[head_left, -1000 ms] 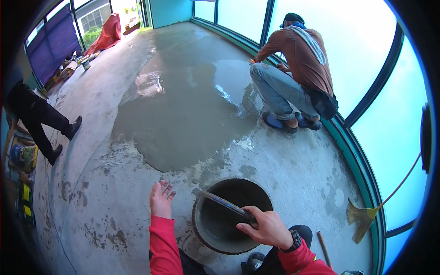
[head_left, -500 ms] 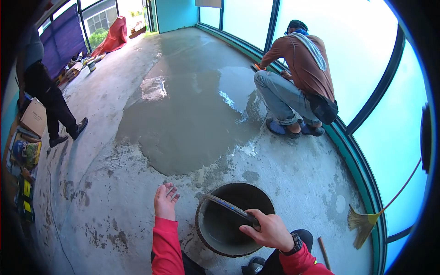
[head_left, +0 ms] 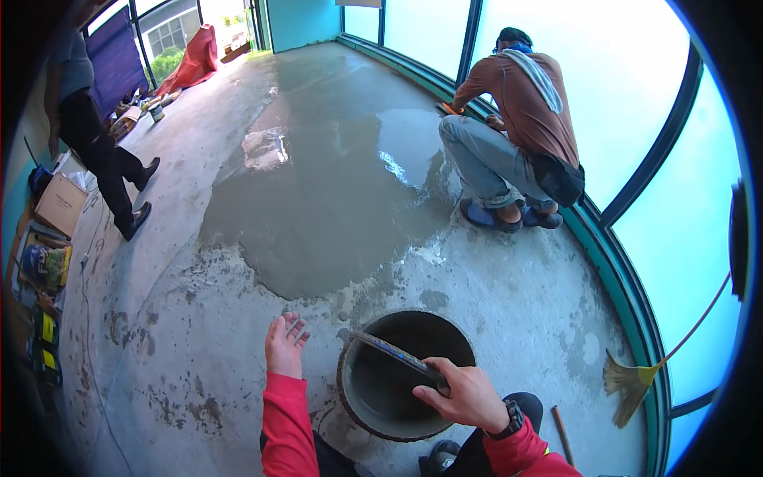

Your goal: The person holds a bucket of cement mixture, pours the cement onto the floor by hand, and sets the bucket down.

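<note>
A dark round bucket (head_left: 373, 421) with a rough rim stands on the floor between my knees, grey wet material inside it. My right hand (head_left: 469, 395), with a black watch on its wrist, is closed around the bucket handle (head_left: 389, 348), a worn dark bar slanting across the opening. To the left of the bucket, my left hand (head_left: 285, 344) is raised over the floor, palm turned up, its loosely curled fingers apart and holding nothing. Both my sleeves are red.
Wet grey cement (head_left: 318, 215) covers the floor ahead. At the right, a co-worker (head_left: 524, 119) squats by the windows, an orange tool in hand. Another person (head_left: 99, 151) walks at the left near boxes (head_left: 60, 205). A broom (head_left: 632, 385) leans at right; a stick (head_left: 563, 436) lies near my knee.
The person at the left has stepped further into view. My hands and the bucket stay nearly where they were, and the squatting co-worker leans slightly lower.
</note>
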`<state>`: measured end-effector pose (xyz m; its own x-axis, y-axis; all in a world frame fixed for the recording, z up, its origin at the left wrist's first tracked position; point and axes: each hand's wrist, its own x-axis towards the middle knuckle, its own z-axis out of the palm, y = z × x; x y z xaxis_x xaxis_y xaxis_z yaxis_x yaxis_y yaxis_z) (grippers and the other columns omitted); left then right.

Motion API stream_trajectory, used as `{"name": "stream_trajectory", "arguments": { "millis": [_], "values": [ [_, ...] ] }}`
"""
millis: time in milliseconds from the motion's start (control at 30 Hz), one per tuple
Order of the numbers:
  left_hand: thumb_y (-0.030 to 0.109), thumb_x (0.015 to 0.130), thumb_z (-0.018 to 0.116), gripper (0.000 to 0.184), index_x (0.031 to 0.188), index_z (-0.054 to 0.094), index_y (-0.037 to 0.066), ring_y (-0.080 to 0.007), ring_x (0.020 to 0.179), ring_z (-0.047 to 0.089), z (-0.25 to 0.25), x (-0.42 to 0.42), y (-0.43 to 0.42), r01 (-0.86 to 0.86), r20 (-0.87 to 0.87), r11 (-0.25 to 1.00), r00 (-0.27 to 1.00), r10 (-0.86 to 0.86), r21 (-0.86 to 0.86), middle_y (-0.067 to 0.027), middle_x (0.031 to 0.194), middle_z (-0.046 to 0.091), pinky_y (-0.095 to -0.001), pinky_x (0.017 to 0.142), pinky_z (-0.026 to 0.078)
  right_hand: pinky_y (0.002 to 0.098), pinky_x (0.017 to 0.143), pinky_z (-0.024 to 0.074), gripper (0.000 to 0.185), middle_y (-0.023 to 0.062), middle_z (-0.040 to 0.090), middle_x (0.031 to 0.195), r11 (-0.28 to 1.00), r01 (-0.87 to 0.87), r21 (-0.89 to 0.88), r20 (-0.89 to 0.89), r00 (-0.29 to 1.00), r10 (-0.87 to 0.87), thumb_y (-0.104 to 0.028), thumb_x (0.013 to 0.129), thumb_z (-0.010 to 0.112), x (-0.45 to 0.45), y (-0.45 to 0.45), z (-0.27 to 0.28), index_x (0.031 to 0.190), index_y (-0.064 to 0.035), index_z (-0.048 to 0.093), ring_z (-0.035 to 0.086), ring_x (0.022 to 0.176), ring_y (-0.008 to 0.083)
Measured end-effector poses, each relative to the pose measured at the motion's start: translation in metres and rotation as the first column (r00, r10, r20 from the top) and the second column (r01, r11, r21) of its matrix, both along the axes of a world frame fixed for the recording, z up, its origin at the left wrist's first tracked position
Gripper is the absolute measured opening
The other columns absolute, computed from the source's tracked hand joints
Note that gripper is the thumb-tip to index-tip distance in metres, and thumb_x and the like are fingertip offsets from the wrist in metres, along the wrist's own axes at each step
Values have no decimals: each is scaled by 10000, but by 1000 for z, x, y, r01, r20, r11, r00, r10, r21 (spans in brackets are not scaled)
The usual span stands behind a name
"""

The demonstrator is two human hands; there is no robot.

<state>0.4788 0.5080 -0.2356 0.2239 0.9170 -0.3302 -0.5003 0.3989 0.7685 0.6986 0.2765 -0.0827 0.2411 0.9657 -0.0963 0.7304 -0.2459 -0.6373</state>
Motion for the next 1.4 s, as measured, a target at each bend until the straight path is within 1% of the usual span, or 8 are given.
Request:
{"name": "stream_trajectory", "arguments": {
  "millis": [267,467,633,767,867,1067,1300,1400],
  "values": [
    [248,943,553,169,1029,543,103,-198,975,536,3,3,-1,0,-43,1000,999,1,10,-50,1069,576,-374,826,451,406,537,488,527,125,600,584,1000,-10,-3,-19,1000,10,-426,864,644,1,1,1,1159,2,555,631,575,330],
    [121,906,623,80,914,588,49,-129,723,589,-12,7,2,67,-373,984,928,1,168,-22,820,615,-275,666,492,409,540,491,521,135,602,585,1000,-14,20,-8,1000,14,-424,870,633,2,1,0,1155,6,556,635,581,333],
    [116,849,693,152,825,612,-10,-106,638,572,-15,13,-2,181,-594,942,804,24,282,-45,732,623,-255,602,475,412,536,488,515,139,599,581,999,-24,33,4,1000,24,-424,875,624,3,1,-1,1149,7,556,634,578,333],
    [149,827,718,207,767,601,-11,-89,617,547,-19,13,0,259,-758,925,650,44,276,-45,688,619,-238,591,443,412,530,485,508,140,596,578,999,-30,21,5,1000,30,-423,878,620,3,1,-1,1146,4,557,634,575,330],
    [180,841,710,242,740,582,1,-87,609,536,-6,17,-3,245,-780,930,622,67,276,-43,674,608,-236,588,430,409,526,484,504,137,594,576,999,-35,27,12,999,34,-421,879,620,3,2,-2,1144,2,557,633,573,327],
    [211,890,665,282,727,584,-4,-86,620,515,-16,19,-1,135,-619,934,778,107,332,-30,662,597,-243,587,426,408,525,485,501,131,595,577,999,-36,25,12,999,36,-420,876,622,4,0,-5,1146,-4,557,635,576,323],
    [66,855,656,92,868,611,-13,-81,690,545,-21,20,0,165,-612,919,785,98,359,-15,775,614,-233,660,452,409,530,488,491,134,602,594,999,-41,29,21,999,40,-414,878,622,4,0,-4,1145,-7,557,639,584,323],
    [14,829,659,120,936,614,-14,-81,740,561,-23,20,0,182,-617,903,779,108,389,-20,840,624,-236,700,470,410,533,489,491,137,606,605,998,-39,41,9,999,38,-413,879,620,4,0,-5,1145,-6,557,639,585,324]
  ]
}}
